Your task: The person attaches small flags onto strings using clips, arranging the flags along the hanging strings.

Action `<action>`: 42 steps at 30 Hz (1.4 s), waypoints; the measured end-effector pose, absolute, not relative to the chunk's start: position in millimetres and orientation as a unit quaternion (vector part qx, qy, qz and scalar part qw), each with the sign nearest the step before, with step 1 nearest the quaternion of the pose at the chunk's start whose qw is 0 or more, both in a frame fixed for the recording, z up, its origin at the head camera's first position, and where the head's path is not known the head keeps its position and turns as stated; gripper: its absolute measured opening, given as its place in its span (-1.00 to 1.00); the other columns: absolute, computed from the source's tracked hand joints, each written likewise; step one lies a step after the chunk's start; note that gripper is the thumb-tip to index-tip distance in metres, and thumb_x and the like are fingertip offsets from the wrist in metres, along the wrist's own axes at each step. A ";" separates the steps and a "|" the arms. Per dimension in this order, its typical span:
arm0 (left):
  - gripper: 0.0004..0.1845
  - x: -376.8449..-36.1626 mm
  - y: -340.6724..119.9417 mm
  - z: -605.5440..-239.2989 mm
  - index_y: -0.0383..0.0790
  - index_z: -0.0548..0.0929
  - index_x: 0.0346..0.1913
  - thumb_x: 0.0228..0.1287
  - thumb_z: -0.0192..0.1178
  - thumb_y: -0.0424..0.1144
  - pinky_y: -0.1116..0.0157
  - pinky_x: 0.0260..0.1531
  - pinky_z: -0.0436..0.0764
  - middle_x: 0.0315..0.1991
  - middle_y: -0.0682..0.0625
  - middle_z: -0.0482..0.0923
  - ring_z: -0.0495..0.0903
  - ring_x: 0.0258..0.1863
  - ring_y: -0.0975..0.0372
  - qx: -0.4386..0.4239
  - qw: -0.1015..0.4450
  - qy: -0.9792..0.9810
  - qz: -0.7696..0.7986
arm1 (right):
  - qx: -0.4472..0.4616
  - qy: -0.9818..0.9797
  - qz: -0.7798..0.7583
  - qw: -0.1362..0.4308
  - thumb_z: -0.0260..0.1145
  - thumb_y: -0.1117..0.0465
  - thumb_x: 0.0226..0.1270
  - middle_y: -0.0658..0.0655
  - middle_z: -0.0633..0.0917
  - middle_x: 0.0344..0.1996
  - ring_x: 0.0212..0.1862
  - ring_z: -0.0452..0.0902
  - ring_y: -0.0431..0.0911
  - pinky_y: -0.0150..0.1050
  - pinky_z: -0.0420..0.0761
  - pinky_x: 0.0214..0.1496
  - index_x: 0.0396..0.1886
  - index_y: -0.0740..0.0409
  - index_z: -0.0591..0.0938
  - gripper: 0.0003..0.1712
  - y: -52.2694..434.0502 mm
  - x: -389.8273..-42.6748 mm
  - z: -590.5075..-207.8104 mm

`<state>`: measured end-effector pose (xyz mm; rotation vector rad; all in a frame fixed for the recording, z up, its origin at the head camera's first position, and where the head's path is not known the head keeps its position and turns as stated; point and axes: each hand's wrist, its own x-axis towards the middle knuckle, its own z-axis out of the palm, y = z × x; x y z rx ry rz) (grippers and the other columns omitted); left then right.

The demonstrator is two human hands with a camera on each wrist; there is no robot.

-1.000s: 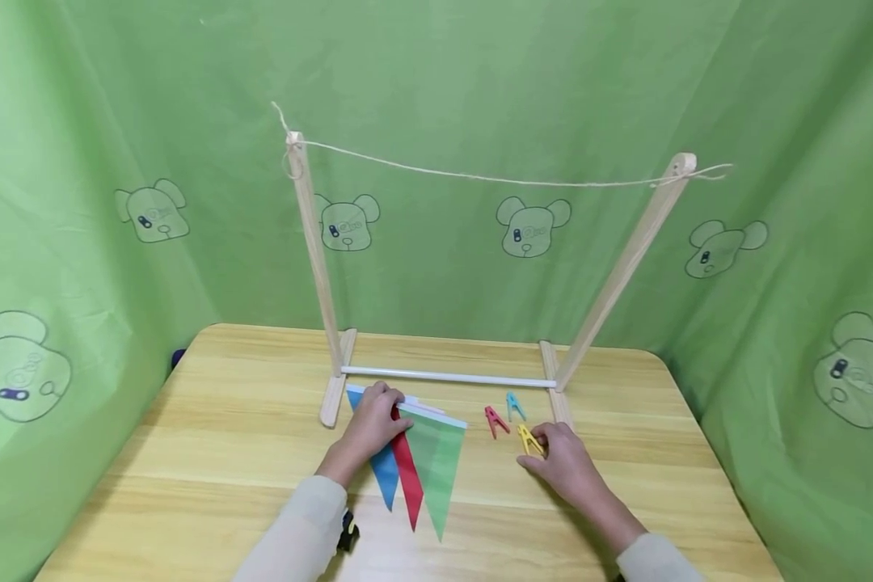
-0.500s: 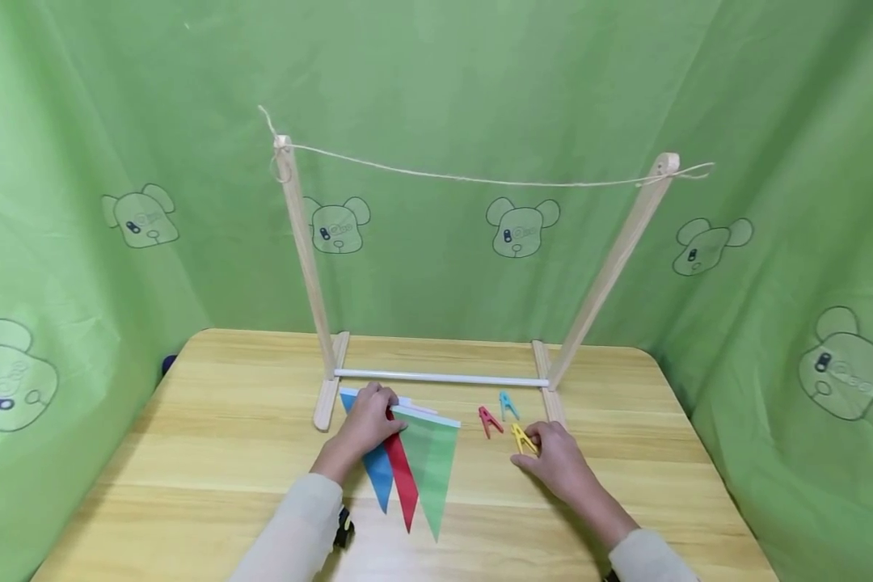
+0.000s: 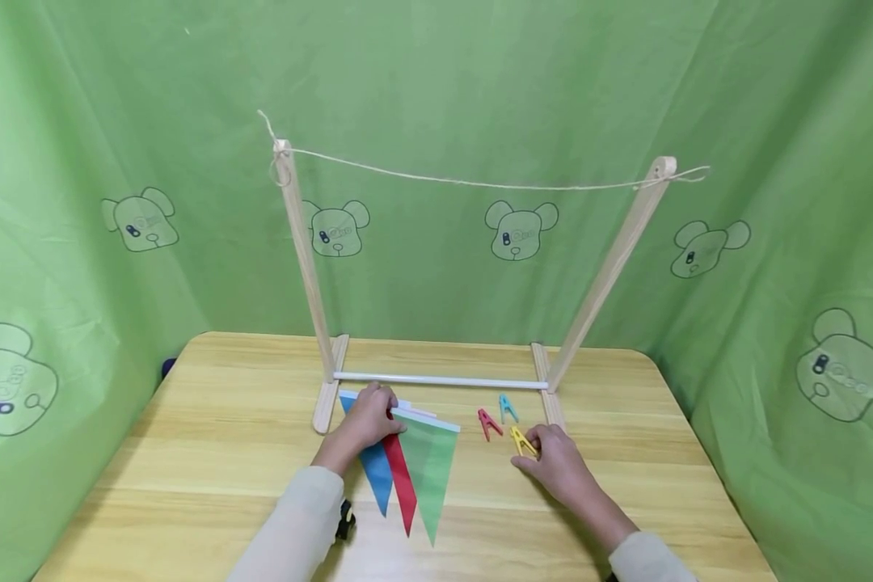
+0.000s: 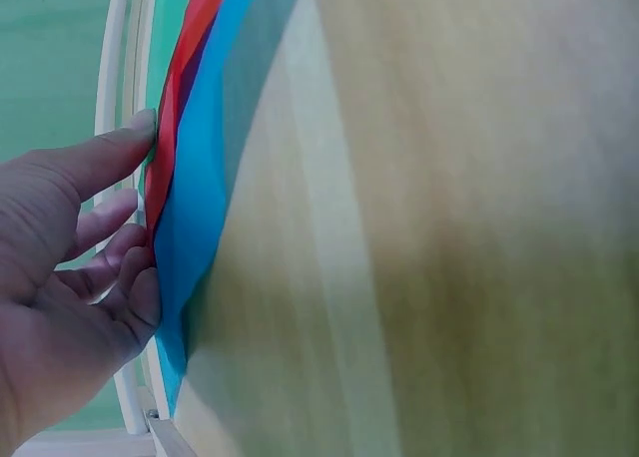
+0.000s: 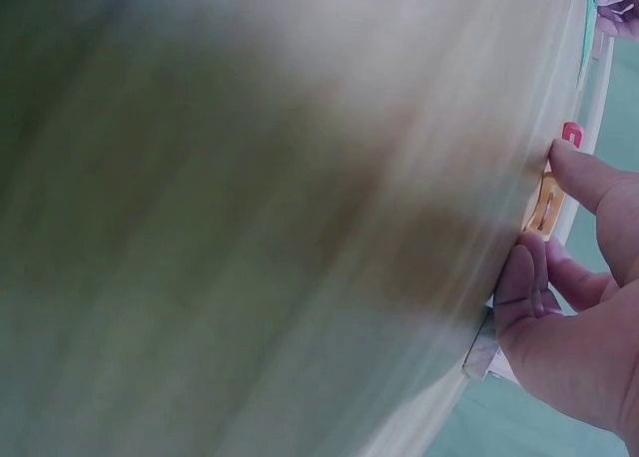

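Three pennant flags lie fanned on the wooden table (image 3: pixel 189 453): blue (image 3: pixel 378 477), red (image 3: pixel 402 485) and green (image 3: pixel 428 461). My left hand (image 3: pixel 378 404) is on their top edge. In the left wrist view its thumb (image 4: pixel 110 153) and fingertips (image 4: pixel 140 292) bracket the edge of the blue flag (image 4: pixel 205 178) and red flag (image 4: pixel 185 78). My right hand (image 3: pixel 534 444) pinches a yellow clothes peg (image 3: pixel 521 440) lying on the table; the right wrist view shows the yellow peg (image 5: pixel 544 203) between thumb and finger.
A red peg (image 3: pixel 489 423) and a teal peg (image 3: pixel 508 407) lie just beyond the yellow one. Behind them stands a wooden frame with a left post (image 3: pixel 301 250), right post (image 3: pixel 611 267), white rod (image 3: pixel 440 380) and taut string (image 3: pixel 466 179). Green cloth surrounds the table.
The head view has shifted slightly. Both hands stay where they were, left on the flags and right on the yellow peg.
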<state>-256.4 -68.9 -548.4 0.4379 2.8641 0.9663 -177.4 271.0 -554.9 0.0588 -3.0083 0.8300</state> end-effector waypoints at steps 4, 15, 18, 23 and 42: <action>-0.64 -258.3 -69.0 -548.6 -0.25 0.59 -0.29 0.06 0.61 -0.20 0.23 -0.26 0.52 -0.24 -0.05 0.43 0.41 -0.27 0.13 0.143 0.055 0.937 0.315 | 0.025 -0.963 0.266 0.013 0.66 0.14 0.07 0.12 0.56 -0.31 -0.33 0.40 -0.13 -0.34 0.42 -0.36 -0.15 0.29 0.64 -0.52 271.1 -176.8 -555.1; -0.71 -259.0 -68.5 -548.4 -0.16 0.57 -0.45 0.18 0.54 -0.23 0.29 -0.31 0.48 -0.30 -0.03 0.38 0.38 -0.32 0.18 0.169 0.071 0.933 0.309 | 0.026 -0.963 0.267 0.013 0.65 0.17 0.07 0.12 0.55 -0.32 -0.33 0.39 -0.13 -0.34 0.41 -0.37 -0.16 0.30 0.63 -0.54 270.9 -176.9 -553.0; -0.71 -257.6 -67.7 -547.8 -0.14 0.56 -0.49 0.23 0.49 -0.25 0.30 -0.35 0.47 -0.31 -0.02 0.38 0.38 -0.33 0.19 0.185 0.068 0.931 0.307 | 0.025 -0.963 0.268 0.013 0.65 0.16 0.08 0.12 0.55 -0.32 -0.33 0.39 -0.13 -0.34 0.40 -0.37 -0.16 0.30 0.63 -0.54 270.9 -177.0 -553.0; -0.70 -254.2 -66.5 -544.6 -0.11 0.52 -0.49 0.28 0.45 -0.27 0.34 -0.39 0.45 -0.35 0.00 0.38 0.38 -0.37 0.21 0.218 0.061 0.928 0.294 | 0.025 -0.963 0.268 0.012 0.65 0.15 0.08 0.11 0.54 -0.32 -0.33 0.38 -0.13 -0.34 0.40 -0.37 -0.16 0.29 0.63 -0.54 271.1 -177.1 -554.5; -0.76 -255.3 -68.0 -542.3 -0.15 0.54 -0.33 0.20 0.46 -0.41 0.37 -0.45 0.48 -0.46 0.05 0.50 0.44 -0.45 0.27 0.208 0.073 0.873 0.435 | 0.027 -0.964 0.265 0.017 0.65 0.15 0.09 0.10 0.53 -0.34 -0.33 0.37 -0.13 -0.35 0.40 -0.36 -0.19 0.27 0.62 -0.56 271.6 -175.8 -554.7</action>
